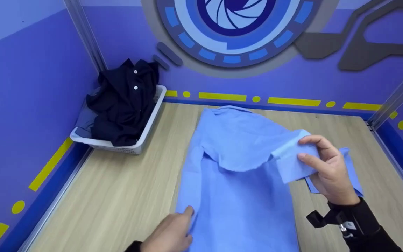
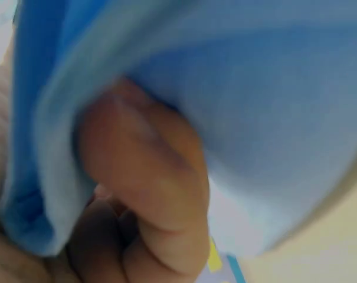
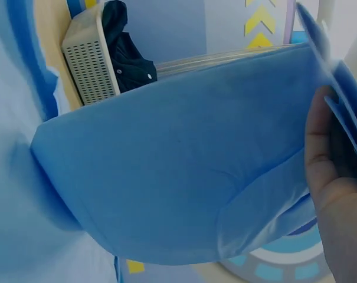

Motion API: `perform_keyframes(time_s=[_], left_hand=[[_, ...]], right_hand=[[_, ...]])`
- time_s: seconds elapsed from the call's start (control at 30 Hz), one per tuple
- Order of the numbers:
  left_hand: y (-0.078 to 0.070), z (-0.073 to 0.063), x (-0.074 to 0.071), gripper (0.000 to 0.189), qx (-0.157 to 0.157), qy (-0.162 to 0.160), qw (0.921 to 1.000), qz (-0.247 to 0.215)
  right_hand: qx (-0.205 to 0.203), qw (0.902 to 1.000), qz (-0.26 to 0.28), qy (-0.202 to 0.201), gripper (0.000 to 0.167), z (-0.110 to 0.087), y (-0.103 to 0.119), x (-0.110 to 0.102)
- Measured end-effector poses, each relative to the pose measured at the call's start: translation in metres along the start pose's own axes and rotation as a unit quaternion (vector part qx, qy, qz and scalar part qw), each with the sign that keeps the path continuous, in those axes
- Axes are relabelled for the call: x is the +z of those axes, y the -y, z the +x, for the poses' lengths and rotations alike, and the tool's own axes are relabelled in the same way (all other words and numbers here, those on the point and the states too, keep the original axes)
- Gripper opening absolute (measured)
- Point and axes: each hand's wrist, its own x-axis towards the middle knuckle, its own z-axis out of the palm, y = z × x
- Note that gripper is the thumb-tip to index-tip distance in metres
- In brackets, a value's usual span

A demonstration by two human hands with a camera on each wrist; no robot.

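A light blue shirt lies lengthwise on the wooden table, its far end folded near the back wall. My right hand pinches a sleeve cuff between thumb and fingers, raised over the shirt's right side. From that cuff the sleeve hangs in a broad loop in the right wrist view. At the shirt's left edge, my left hand grips the cloth, index finger along the edge. Close up in the left wrist view, curled fingers tuck under a fold of the fabric.
A light grey basket holding dark clothes with white buttons stands at the back left corner. Another piece of blue cloth pokes out behind the right hand. Patterned walls enclose the table at the back and sides.
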Motion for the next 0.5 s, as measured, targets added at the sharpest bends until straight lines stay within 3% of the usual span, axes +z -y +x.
perform_keyframes(time_s=[0.13, 0.33, 0.5], left_hand=[[-0.010, 0.006, 0.018, 0.067, 0.017, 0.033, 0.9993, 0.001], [-0.013, 0.013, 0.045, 0.035, 0.100, 0.039, 0.9938, 0.028], [-0.005, 0.017, 0.063, 0.055, 0.146, 0.071, 0.9865, 0.025]], right_hand=[[-0.044, 0.9985, 0.030, -0.011, 0.036, 0.004, 0.009, -0.006], [-0.086, 0.9940, 0.049, -0.046, 0.034, 0.009, 0.023, -0.014], [-0.082, 0.9936, 0.024, -0.074, 0.031, 0.008, 0.024, -0.021]])
